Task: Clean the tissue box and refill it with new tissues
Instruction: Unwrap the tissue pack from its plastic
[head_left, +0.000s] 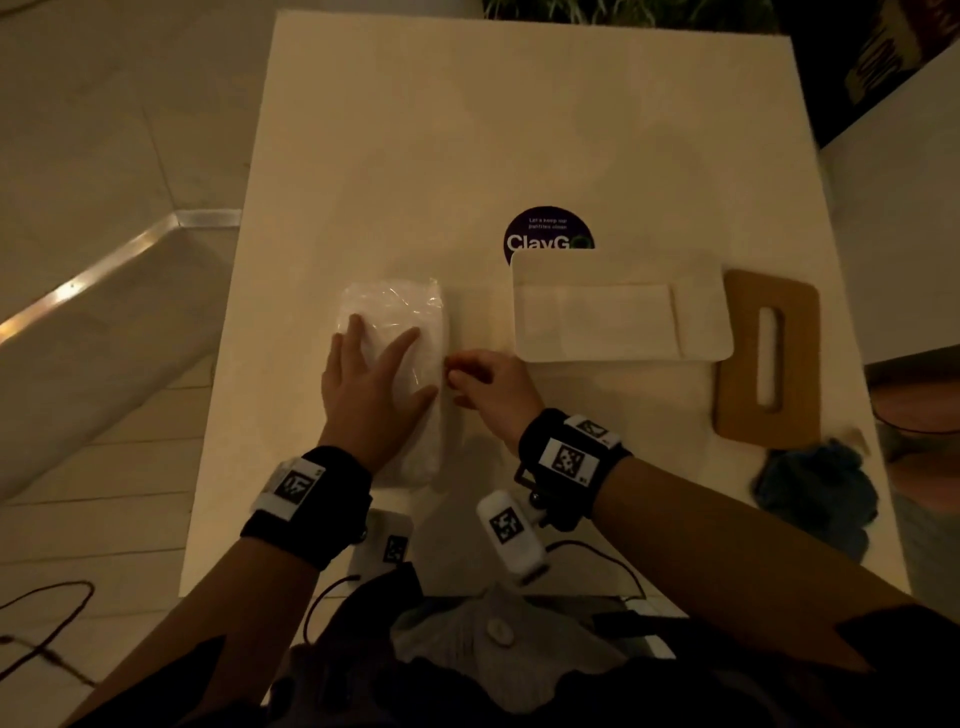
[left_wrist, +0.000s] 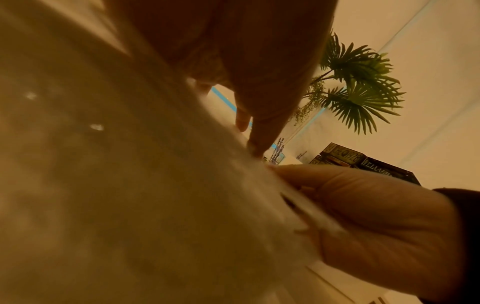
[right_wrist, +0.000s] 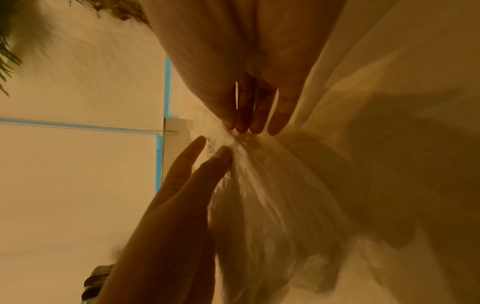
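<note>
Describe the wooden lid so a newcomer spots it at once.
On the white table, look right of the open tissue box. The wooden lid lies flat beside it, apart from the blue cloth: brown, with a long slot.

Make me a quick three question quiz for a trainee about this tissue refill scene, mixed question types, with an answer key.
1. True or false: the left hand lies flat with straight fingers on the clear-plastic-wrapped white tissue pack.
2. Multiple choice: the right hand pinches A) the brown wooden lid with a slot, B) the pack's plastic wrap at its right edge, C) the blue cloth.
3. Fill in: the white rectangular tissue box partly covers the dark round ____ on the white table.

Key: 1 true; 2 B; 3 sticker.
</note>
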